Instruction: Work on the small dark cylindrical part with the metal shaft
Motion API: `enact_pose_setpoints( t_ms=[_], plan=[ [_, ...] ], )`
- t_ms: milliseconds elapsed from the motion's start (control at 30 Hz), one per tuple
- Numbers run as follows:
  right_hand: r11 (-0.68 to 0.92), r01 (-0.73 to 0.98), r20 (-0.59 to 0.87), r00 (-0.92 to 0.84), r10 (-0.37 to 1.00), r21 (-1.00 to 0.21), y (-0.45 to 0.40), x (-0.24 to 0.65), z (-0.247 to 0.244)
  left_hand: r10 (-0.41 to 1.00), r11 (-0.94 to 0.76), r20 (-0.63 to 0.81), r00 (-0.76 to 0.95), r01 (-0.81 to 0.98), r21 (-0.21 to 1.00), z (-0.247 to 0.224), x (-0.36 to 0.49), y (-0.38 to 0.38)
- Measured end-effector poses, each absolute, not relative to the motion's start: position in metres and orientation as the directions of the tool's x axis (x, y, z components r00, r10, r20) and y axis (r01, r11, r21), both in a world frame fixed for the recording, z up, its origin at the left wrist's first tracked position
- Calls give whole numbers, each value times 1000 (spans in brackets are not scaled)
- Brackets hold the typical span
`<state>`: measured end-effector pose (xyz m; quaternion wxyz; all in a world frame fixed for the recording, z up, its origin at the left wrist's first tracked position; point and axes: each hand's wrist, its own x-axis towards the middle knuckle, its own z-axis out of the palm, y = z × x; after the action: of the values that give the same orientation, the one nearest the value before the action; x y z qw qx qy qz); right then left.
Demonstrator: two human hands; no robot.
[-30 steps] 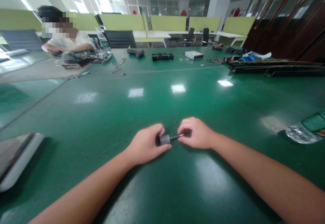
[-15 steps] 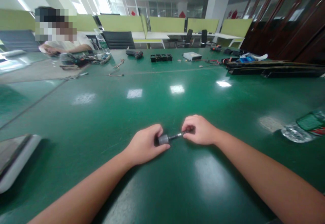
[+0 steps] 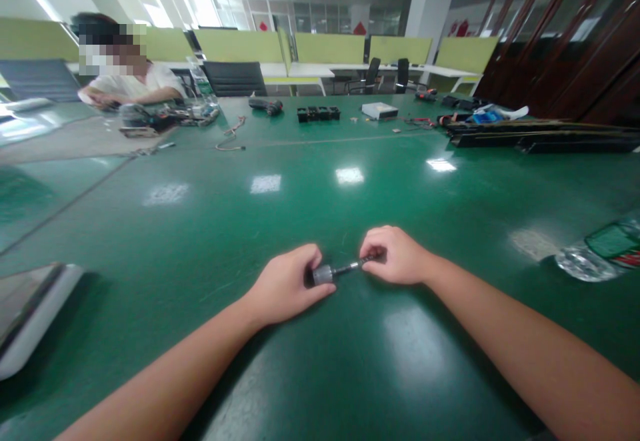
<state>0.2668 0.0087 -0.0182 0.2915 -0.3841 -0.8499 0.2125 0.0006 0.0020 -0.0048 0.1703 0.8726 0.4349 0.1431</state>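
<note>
On the green table [image 3: 320, 374], my left hand [image 3: 285, 287] is closed around a short grey cylinder [image 3: 324, 275], its thumb and forefinger curled on either side. From the cylinder's right end a thin dark shaft with a bright metal section [image 3: 354, 265] runs toward my right hand [image 3: 395, 254]. The fingertips of my right hand pinch the shaft's far, dark end, partly hidden by the fingers. Both hands hold the piece low over the tabletop, nearly level. Its exact kind is too small to make out.
A plastic bottle [image 3: 595, 254] lies at the right, and a grey-white device [image 3: 35, 314] sits at the left edge. Along the far side are a power drill [image 3: 266, 105], black blocks [image 3: 319, 114], a white box [image 3: 379, 111] and dark bars [image 3: 545, 135]. A person [image 3: 135, 81] sits far left.
Both hands keep the same grip on the cylinder and shaft, with hardly any movement. At the far left the other person's head has shifted slightly.
</note>
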Motion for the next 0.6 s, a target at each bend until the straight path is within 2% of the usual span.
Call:
enact_pose_setpoints(
  t_ms=[300, 433, 600],
  plan=[
    [639, 530, 345, -553, 759, -558, 8, 259, -20, 808, -563, 90, 583, 718, 410, -5, 2, 2],
    [679, 477, 369, -590, 718, -559, 3, 247, -21, 811, -560, 96, 578, 717, 415, -6, 1, 2],
    [646, 393, 361, -587, 724, -655, -4, 242, -21, 810, -558, 98, 578, 711, 428, -5, 1, 2]
  ],
)
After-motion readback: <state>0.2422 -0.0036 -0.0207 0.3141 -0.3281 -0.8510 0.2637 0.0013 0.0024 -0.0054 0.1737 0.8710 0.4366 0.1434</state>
